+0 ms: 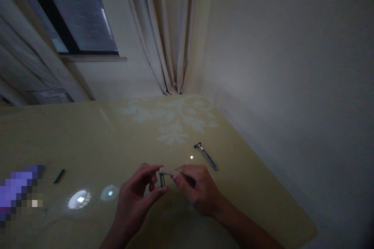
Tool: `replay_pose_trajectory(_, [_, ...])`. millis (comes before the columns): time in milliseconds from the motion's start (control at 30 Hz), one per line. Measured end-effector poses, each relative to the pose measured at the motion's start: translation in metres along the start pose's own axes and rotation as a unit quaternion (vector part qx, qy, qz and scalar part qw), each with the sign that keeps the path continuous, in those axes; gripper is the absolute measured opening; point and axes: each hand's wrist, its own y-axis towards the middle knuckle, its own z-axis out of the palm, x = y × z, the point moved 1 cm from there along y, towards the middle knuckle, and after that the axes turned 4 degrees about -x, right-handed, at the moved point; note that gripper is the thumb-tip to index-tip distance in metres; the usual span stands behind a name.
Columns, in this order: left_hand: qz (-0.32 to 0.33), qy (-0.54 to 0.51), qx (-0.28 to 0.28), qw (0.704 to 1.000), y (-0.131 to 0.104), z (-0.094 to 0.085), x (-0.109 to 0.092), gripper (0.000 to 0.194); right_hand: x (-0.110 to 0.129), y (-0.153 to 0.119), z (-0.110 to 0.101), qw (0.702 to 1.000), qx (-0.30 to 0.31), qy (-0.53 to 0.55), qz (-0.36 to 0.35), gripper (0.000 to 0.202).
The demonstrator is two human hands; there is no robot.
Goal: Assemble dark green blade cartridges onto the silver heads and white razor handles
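Left: a dark green strip (59,176) lies on the table (87,136). Near center: the left hand (136,198) pinches a green razor head (162,179) end to end, thumb to index finger; the right hand (203,192) pinches its pale handle (170,172). Right, farther: a dark razor (207,157) lies flat.

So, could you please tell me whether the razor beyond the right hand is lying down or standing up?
Lying down: the razor has its handle stretched out along the glossy tabletop.

Pale-handled razor (169,172), narrow green head (162,179) at left, held above yellowish tabletop (248,190)
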Motion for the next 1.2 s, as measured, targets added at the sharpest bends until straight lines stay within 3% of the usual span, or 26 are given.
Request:
replay_pose_trajectory(433, [-0.013,0.017,0.017,1.000,-0.002,-0.003,0.018,0.039,-0.003,-0.001,0.001,1.000,-0.017,-0.011,0.013,0.043])
replay_pose_trajectory(600, [-0.013,0.026,0.010,1.000,-0.001,-0.003,0.015,0.039,-0.003,0.001,0.000,1.000,0.010,-0.001,0.007,0.045])
replay_pose_trajectory(1200, [-0.001,0.022,-0.006,1.000,0.003,-0.003,0.015,0.038,-0.005,0.000,0.001,1.000,0.018,0.003,0.015,0.045])
